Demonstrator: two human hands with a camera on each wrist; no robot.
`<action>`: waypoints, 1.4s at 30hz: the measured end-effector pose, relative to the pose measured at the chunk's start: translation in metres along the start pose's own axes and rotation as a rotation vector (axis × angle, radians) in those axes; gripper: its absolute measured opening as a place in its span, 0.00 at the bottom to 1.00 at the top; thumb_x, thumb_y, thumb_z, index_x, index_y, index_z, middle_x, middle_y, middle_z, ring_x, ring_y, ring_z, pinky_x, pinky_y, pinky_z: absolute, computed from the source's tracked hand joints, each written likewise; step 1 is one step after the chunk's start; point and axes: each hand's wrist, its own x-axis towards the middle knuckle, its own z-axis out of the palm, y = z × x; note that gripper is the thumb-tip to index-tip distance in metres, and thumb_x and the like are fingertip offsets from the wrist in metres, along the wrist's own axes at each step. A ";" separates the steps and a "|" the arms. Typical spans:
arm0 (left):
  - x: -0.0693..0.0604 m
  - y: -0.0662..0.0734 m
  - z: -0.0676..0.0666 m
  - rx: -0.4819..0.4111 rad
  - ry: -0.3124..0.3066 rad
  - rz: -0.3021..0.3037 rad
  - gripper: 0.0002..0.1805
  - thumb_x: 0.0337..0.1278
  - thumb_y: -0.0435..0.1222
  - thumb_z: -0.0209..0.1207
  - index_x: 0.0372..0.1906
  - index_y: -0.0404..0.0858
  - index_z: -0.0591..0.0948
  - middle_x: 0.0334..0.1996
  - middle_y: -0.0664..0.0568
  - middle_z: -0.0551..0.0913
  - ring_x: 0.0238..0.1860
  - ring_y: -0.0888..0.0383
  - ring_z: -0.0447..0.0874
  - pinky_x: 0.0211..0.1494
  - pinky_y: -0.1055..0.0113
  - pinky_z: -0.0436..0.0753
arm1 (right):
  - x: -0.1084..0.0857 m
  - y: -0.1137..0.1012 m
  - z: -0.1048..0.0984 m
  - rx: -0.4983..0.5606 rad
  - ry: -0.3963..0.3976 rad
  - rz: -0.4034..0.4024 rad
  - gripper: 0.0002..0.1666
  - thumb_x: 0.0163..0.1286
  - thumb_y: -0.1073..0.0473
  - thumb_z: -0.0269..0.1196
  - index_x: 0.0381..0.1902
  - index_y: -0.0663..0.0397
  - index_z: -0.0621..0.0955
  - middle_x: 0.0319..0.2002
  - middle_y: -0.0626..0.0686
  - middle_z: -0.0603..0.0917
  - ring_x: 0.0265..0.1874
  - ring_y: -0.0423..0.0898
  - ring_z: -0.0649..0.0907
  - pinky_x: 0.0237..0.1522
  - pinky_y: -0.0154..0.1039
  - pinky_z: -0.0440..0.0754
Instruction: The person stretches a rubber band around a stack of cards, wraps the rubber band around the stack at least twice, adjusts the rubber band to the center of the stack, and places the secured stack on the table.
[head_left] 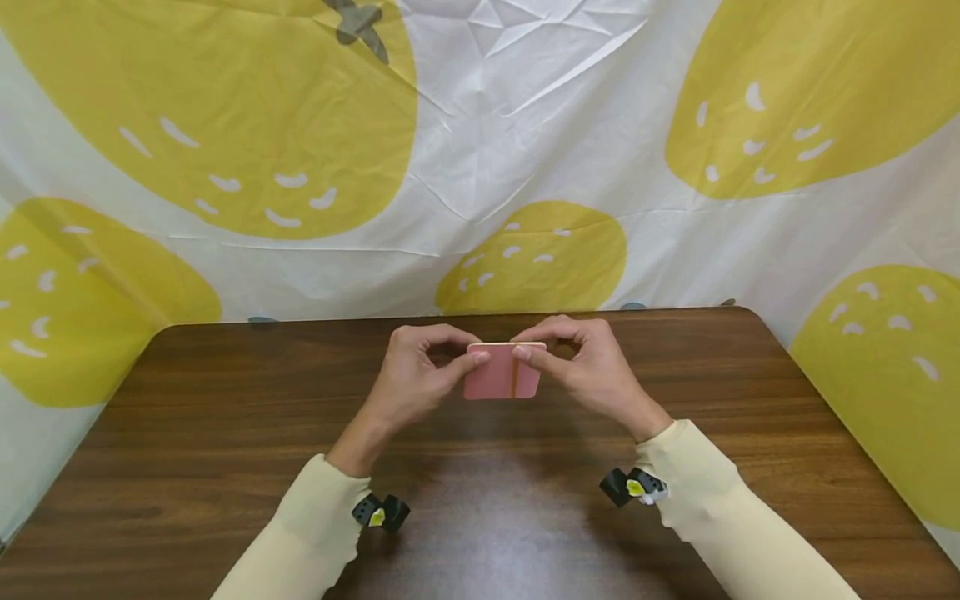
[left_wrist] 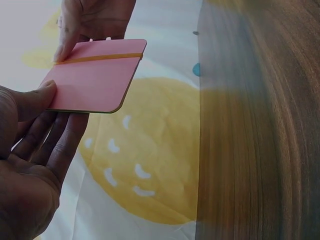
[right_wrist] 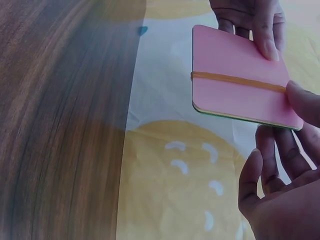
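A thin stack of pink rounded cards or a small pad (head_left: 495, 375) is held up over the table between both hands, an orange band (right_wrist: 235, 80) around it nearer the right hand. The left hand (head_left: 412, 371) pinches its left side, thumb on the pink face and fingers behind. On the other side the right hand (head_left: 596, 367) pinches it, thumb by the band. Both wrist views show the pink face (left_wrist: 95, 82); a green and yellowish edge shows below it in the right wrist view.
Under the hands lies a brown wood-grain table (head_left: 225, 417) with rounded far corners. Behind it hangs a white cloth (head_left: 465, 167) with large yellow fruit shapes. Small black devices are on both sleeved wrists.
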 end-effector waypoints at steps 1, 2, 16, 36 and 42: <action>0.000 0.000 0.000 0.000 0.000 0.000 0.03 0.53 0.26 0.73 0.33 0.31 0.89 0.30 0.47 0.89 0.28 0.60 0.83 0.30 0.68 0.84 | 0.000 0.000 0.000 0.005 0.001 0.003 0.06 0.66 0.63 0.72 0.41 0.53 0.90 0.39 0.48 0.89 0.39 0.47 0.85 0.41 0.40 0.81; 0.000 0.000 0.000 -0.001 -0.001 0.000 0.03 0.53 0.26 0.73 0.33 0.31 0.89 0.30 0.46 0.89 0.28 0.60 0.83 0.30 0.68 0.84 | 0.000 -0.001 0.000 0.009 0.002 0.006 0.06 0.66 0.63 0.72 0.41 0.53 0.90 0.39 0.48 0.89 0.38 0.47 0.85 0.39 0.39 0.81; 0.001 0.000 0.009 0.011 -0.014 0.078 0.03 0.53 0.27 0.73 0.32 0.31 0.89 0.29 0.48 0.89 0.29 0.59 0.85 0.30 0.65 0.85 | 0.003 -0.004 0.010 -0.017 -0.003 -0.047 0.05 0.64 0.64 0.73 0.37 0.51 0.91 0.36 0.45 0.88 0.41 0.45 0.83 0.42 0.39 0.81; 0.000 0.001 0.004 -0.012 0.000 0.029 0.03 0.53 0.26 0.73 0.33 0.31 0.89 0.29 0.47 0.89 0.27 0.60 0.85 0.30 0.63 0.86 | -0.003 0.001 -0.002 0.049 0.018 -0.025 0.05 0.66 0.66 0.71 0.40 0.55 0.89 0.39 0.50 0.88 0.41 0.47 0.84 0.44 0.38 0.82; 0.000 0.003 0.003 0.000 0.005 0.023 0.03 0.53 0.26 0.73 0.32 0.31 0.89 0.29 0.47 0.89 0.27 0.59 0.85 0.31 0.65 0.85 | -0.002 0.000 0.000 0.014 0.033 -0.038 0.05 0.65 0.66 0.72 0.38 0.54 0.90 0.38 0.48 0.88 0.41 0.46 0.84 0.44 0.40 0.82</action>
